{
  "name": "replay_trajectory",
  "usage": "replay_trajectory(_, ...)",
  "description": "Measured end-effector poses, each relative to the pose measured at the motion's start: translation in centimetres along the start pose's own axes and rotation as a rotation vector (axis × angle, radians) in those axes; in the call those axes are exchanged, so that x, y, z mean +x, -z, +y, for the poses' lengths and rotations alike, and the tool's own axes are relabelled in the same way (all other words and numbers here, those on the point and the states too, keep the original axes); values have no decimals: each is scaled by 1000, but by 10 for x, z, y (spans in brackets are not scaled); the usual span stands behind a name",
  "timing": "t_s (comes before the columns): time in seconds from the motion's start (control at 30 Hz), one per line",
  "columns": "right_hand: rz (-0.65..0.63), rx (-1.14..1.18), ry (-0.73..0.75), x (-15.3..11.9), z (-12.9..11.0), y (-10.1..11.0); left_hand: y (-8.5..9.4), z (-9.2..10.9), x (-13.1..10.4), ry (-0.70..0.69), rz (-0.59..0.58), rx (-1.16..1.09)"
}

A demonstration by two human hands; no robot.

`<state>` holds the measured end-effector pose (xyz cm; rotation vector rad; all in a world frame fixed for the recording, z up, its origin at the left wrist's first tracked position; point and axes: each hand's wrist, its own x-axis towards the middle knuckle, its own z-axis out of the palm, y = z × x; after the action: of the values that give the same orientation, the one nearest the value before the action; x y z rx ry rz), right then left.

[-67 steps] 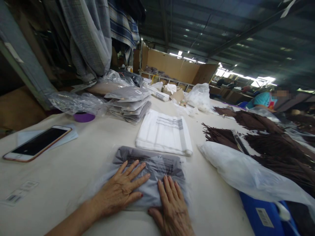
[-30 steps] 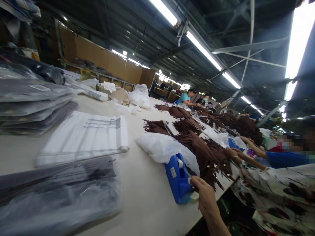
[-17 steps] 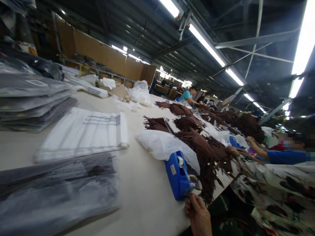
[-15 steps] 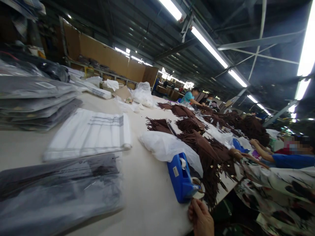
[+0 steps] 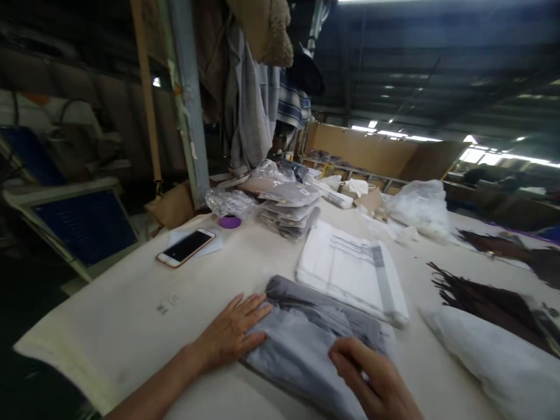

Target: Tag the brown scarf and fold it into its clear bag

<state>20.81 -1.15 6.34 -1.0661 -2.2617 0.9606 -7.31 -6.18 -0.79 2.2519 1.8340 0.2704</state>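
A grey folded cloth in a clear plastic bag (image 5: 306,344) lies flat on the table before me. Spread over its left end, my left hand (image 5: 238,326) rests with fingers apart and palm down. My right hand (image 5: 371,373) is above the bag's right part, thumb and fingers pinched together. A small pale glint shows between those fingers, too unclear to name. Just beyond the bag is a folded white striped cloth (image 5: 350,268), with grey lines and a grey band.
A phone (image 5: 186,248), a purple tape roll (image 5: 230,221) and a stack of bagged grey cloths (image 5: 291,207) are at the far left of the table (image 5: 131,326). Brown fringed cloth (image 5: 494,297) and a white plastic bag (image 5: 511,356) lie right. A metal post (image 5: 188,105) stands behind.
My view has swung left. My right hand has moved from beside the blue tape dispenser to over the bagged grey cloth. My left hand has come into view on the bag.
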Motion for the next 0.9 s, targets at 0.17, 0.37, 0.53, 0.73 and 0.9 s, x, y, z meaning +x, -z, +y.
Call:
replay_trajectory(0.17, -413, -256, 88, 101, -31, -32, -3, 1, -4, -7, 34, -91)
replay_trajectory(0.37, -566, -386, 31, 148, -18, -75, -2, 1, -4, 22, 23, -127)
replay_trajectory(0.53, -476, -467, -93, 157, -10, -78, 3, 2, -4, 21, -7, -172)
replay_trajectory(0.73, -340, -499, -237, 155, 12, -48, 4, 2, -4, 12, -15, -189)
replay_trajectory(0.9, -96, -578, -64, 113, -6, -56, -1, 1, -2, 18, 15, -181)
